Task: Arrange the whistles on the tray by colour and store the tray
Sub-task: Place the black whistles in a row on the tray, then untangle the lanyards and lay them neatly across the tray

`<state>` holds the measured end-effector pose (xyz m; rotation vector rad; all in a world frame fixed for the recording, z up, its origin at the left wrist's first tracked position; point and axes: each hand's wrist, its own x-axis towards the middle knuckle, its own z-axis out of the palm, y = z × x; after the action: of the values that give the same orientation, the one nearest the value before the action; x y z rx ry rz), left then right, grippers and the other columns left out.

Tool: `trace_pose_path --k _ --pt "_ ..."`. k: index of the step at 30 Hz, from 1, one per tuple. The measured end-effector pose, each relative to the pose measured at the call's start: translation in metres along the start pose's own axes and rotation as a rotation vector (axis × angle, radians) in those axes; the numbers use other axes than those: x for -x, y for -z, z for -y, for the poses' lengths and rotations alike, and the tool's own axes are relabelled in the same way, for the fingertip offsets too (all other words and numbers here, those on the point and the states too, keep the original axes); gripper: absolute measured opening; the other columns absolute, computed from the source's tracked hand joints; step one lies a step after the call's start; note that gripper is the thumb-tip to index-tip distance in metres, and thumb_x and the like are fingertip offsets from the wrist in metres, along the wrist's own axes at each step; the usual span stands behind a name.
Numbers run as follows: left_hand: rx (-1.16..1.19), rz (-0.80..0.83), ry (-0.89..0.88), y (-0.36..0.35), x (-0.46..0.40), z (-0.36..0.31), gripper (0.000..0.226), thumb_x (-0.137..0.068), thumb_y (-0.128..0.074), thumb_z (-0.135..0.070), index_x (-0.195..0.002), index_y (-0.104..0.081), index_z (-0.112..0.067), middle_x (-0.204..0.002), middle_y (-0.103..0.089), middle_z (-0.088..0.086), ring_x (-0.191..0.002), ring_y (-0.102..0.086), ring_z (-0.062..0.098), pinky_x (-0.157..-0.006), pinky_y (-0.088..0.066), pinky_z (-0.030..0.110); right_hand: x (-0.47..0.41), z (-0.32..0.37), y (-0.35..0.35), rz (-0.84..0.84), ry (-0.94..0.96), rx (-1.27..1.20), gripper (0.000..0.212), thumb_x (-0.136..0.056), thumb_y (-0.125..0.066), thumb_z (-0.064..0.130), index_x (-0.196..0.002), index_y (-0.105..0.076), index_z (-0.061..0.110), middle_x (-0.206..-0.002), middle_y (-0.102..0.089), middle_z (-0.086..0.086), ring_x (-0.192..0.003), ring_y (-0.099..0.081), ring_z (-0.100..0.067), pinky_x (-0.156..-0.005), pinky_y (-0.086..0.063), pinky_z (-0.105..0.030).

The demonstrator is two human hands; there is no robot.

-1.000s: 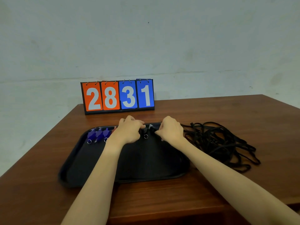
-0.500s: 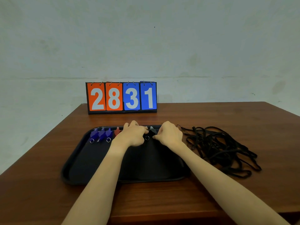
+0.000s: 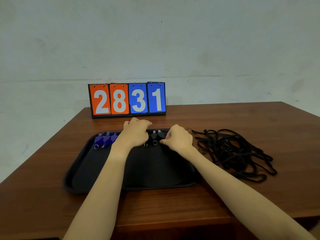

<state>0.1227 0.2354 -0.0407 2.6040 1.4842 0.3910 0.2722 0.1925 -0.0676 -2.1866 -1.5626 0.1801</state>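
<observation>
A black tray (image 3: 103, 181) lies on the brown table. Along its far edge, at the left, sit three blue whistles (image 3: 106, 139) with key rings. My left hand (image 3: 135, 134) rests beside them over the middle of the row. Its fingers curl down and hide whatever lies beneath, so I cannot tell what they hold. Two black whistles (image 3: 153, 136) stand between my hands. My right hand (image 3: 178, 138) pinches the right-hand black whistle (image 3: 161, 134) with thumb and fingertips.
A flip scoreboard (image 3: 127, 99) reading 2831 stands at the table's far edge behind the tray. A tangled heap of black lanyards (image 3: 232, 153) lies on the table right of the tray. A pale wall rises behind.
My left hand has shifted left and now covers the red whistle that showed beside it. My hands have drawn apart, exposing two black whistles between them.
</observation>
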Motion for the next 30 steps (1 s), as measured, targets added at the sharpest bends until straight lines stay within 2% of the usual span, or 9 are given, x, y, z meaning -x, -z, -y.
trace_pose_path --k 4,7,9,11,14,19,24,27,30 --pt "0.013 -0.019 -0.03 0.0 0.002 -0.005 0.052 -0.095 -0.049 -0.013 -0.145 -0.037 -0.023 -0.147 -0.041 0.002 -0.137 -0.031 0.024 -0.112 -0.024 0.043 0.003 -0.005 0.012 -0.021 0.017 -0.002 0.031 -0.083 -0.067 0.047 -0.082 -0.072 0.016 -0.078 -0.069 0.001 -0.073 -0.065 -0.018 -0.065 -0.051 -0.03" --pt "0.038 -0.071 -0.077 0.0 0.003 -0.011 0.05 -0.096 -0.051 -0.018 -0.144 -0.038 -0.022 -0.147 -0.042 0.001 -0.136 -0.034 0.021 -0.11 -0.029 0.043 -0.001 -0.023 0.04 -0.115 0.015 -0.075 0.03 -0.087 -0.063 0.044 -0.082 -0.075 0.017 -0.077 -0.068 0.005 -0.07 -0.061 -0.014 -0.068 -0.049 -0.028" --pt "0.063 -0.114 -0.133 0.0 0.004 -0.019 0.049 -0.096 -0.052 -0.02 -0.143 -0.039 -0.021 -0.146 -0.043 0.0 -0.135 -0.037 0.019 -0.109 -0.033 0.041 -0.008 -0.041 0.062 -0.182 -0.001 -0.124 0.024 -0.09 -0.062 0.035 -0.089 -0.075 0.016 -0.082 -0.069 0.004 -0.078 -0.064 -0.015 -0.074 -0.052 -0.03" --pt "0.069 -0.133 -0.201 -0.003 0.006 -0.029 0.048 -0.096 -0.052 -0.021 -0.143 -0.04 -0.021 -0.145 -0.044 -0.001 -0.134 -0.038 0.017 -0.108 -0.034 0.038 -0.019 -0.062 0.075 -0.203 -0.012 -0.131 0.017 -0.091 -0.06 0.022 -0.096 -0.074 0.014 -0.101 -0.071 -0.001 -0.095 -0.065 -0.019 -0.082 -0.051 -0.033" --pt "0.05 -0.117 -0.296 -0.009 0.007 -0.041 0.048 -0.096 -0.053 -0.022 -0.142 -0.041 -0.021 -0.144 -0.046 -0.001 -0.132 -0.04 0.016 -0.108 -0.036 0.037 -0.036 -0.09 0.07 -0.122 0.013 -0.001 0.02 -0.091 -0.058 0.013 -0.106 -0.071 0.011 -0.114 -0.068 -0.008 -0.108 -0.06 -0.027 -0.091 -0.05 -0.037" --pt "0.023 -0.097 -0.342 -0.014 0.009 -0.048 0.048 -0.094 -0.054 -0.023 -0.141 -0.042 -0.023 -0.142 -0.048 -0.002 -0.127 -0.044 0.015 -0.105 -0.036 0.037 -0.05 -0.101 0.045 -0.045 0.046 0.271 0.025 -0.086 -0.068 0.027 -0.105 -0.07 0.012 -0.119 -0.061 -0.013 -0.114 -0.052 -0.034 -0.096 -0.045 -0.044" --pt "0.012 -0.111 -0.351 -0.013 0.009 -0.048 0.047 -0.095 -0.054 -0.023 -0.141 -0.042 -0.021 -0.143 -0.047 -0.001 -0.129 -0.043 0.016 -0.105 -0.035 0.036 -0.051 -0.101 0.035 -0.117 0.074 0.315 0.011 -0.087 -0.063 0.009 -0.097 -0.066 0.004 -0.114 -0.06 -0.015 -0.111 -0.05 -0.034 -0.095 -0.042 -0.043" --pt "0.018 -0.111 -0.356 -0.013 0.009 -0.048 0.048 -0.095 -0.053 -0.022 -0.141 -0.042 -0.021 -0.144 -0.047 -0.001 -0.13 -0.042 0.016 -0.106 -0.034 0.035 -0.049 -0.099 0.036 -0.079 0.108 0.401 0.009 -0.089 -0.06 0.01 -0.095 -0.058 0.003 -0.118 -0.054 -0.018 -0.114 -0.047 -0.037 -0.096 -0.038 -0.044" --pt "0.018 -0.125 -0.359 -0.013 0.008 -0.046 0.047 -0.095 -0.053 -0.022 -0.141 -0.043 -0.021 -0.143 -0.047 -0.001 -0.131 -0.041 0.015 -0.106 -0.034 0.034 -0.051 -0.1 0.041 -0.048 0.082 0.4 0.014 -0.089 -0.058 0.012 -0.099 -0.062 0.004 -0.121 -0.052 -0.017 -0.115 -0.046 -0.037 -0.099 -0.034 -0.046"
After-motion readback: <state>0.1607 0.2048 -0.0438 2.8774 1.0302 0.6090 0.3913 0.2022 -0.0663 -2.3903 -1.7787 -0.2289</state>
